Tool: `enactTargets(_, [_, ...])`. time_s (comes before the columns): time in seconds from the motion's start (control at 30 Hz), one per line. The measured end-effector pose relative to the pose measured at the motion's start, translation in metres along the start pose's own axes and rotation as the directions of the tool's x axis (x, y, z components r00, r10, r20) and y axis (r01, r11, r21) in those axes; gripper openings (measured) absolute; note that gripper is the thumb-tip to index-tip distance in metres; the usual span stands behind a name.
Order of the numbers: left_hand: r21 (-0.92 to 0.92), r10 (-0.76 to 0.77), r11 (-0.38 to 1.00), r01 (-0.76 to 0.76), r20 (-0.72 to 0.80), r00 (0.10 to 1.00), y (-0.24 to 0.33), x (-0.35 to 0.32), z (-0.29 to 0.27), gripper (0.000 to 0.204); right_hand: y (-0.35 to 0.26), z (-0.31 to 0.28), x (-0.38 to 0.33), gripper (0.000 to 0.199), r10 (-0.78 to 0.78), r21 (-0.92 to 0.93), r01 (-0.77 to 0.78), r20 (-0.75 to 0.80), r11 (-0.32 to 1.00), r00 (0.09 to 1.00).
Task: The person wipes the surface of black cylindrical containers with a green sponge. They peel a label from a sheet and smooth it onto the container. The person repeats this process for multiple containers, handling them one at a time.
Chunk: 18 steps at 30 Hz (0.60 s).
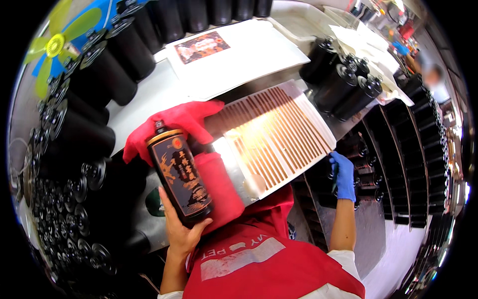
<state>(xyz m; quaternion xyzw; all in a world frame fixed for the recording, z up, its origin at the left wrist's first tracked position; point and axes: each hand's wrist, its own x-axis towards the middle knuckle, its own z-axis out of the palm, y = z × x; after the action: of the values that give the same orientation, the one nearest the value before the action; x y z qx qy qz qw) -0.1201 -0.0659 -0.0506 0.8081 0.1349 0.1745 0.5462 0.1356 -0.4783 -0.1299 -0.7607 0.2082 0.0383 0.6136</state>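
Note:
My left hand (pixel 181 231), bare, grips the base of a black bottle (pixel 179 174) with a gold-and-orange label and a gold band at its shoulder. The bottle tilts, its neck pointing away from me over a red cloth (pixel 172 119). Beneath and beside it is a red pad (pixel 219 187). To the right lies a white sheet of narrow gold-brown strips (pixel 279 137), shining in the light. By that sheet's near right corner is my right hand (pixel 342 177), in a blue glove, its fingers curled; what they hold, if anything, is hidden.
Black bottles (pixel 117 45) line the left and far sides, with several more (pixel 343 82) at the right. White paper (pixel 239 55) with a printed label card (pixel 201 47) lies beyond the strips. A green fan (pixel 55 45) stands far left. Racks of bottles (pixel 398 164) fill the right.

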Motion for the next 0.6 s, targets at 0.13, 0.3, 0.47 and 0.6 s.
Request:
enactTargets(0.13, [0.062,0.071,0.996,-0.069,-0.025,0.997,-0.008,0.004,-0.002,0.104,-0.044,-0.008,-0.025,0.018,-0.158,-0.069,0.157,-0.009,0.985,0.987])
enactTargets(0.3, [0.335,0.182,0.931,-0.146,-0.077,0.980,0.007,0.004,-0.005,0.106,-0.136,0.042,-0.111,0.009,-0.332,-0.240,0.392,0.256,0.888,0.908])
enactTargets(0.47, [0.050,0.503,0.858,-0.511,0.115,0.857,0.044,0.011,0.001,0.062,-0.203,0.109,-0.215,0.007,-0.134,-0.419,0.660,0.774,0.624,0.618])
enactTargets(0.6, [-0.564,0.287,0.826,-0.008,0.408,0.867,0.090,0.035,0.003,0.037,-0.226,0.136,-0.245,0.011,-0.240,-0.083,0.846,0.940,0.527,0.241])
